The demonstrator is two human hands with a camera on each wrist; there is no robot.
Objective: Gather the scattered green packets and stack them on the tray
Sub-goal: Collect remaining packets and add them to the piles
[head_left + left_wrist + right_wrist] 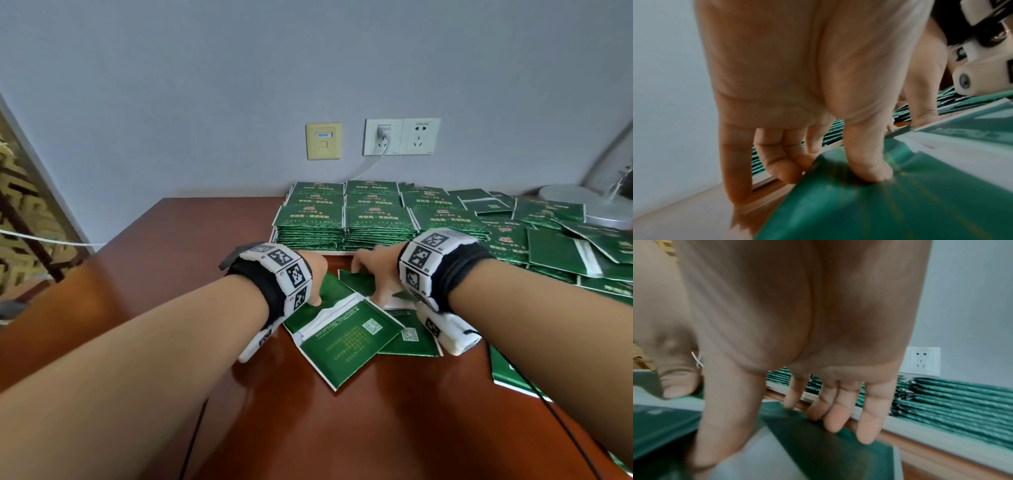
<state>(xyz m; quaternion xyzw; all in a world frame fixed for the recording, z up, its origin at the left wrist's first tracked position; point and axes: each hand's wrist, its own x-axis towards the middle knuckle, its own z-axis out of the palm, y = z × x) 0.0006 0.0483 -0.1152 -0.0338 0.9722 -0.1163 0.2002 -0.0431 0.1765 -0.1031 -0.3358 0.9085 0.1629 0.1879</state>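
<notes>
**Both hands gathering loose green packets just in front of the stacked tray**

At 9 o'clock, bare red-brown desk [164,246] is lying open, the widest free room for moving. Left of centre, the left hand [313,270] is pinching a green packet [869,203]: the thumb is pressing on top while curled fingers [785,170] are hooking its far edge. Beside it, a face-down packet with a QR code [346,337] is lying with its long axis running from about 7 o'clock to 1 o'clock, overlapping a second one underneath.

Right of centre, the right hand [375,270] is gripping another packet [818,439], thumb nearest the wrist and fingers [836,417] curled over the far edge. The two hands are working close together, almost touching.

At 12 o'clock, just beyond both sets of fingertips, the tray [337,253] is holding neat stacks of packets [376,216], its pale front rim facing the hands. Either hand appears equally near it; the lift is probably short and forward, over that rim.

Toward 2 and 3 o'clock, scattered packets [561,246] are crowding the desk around a lamp base [589,205], leaving little free room there.
</notes>
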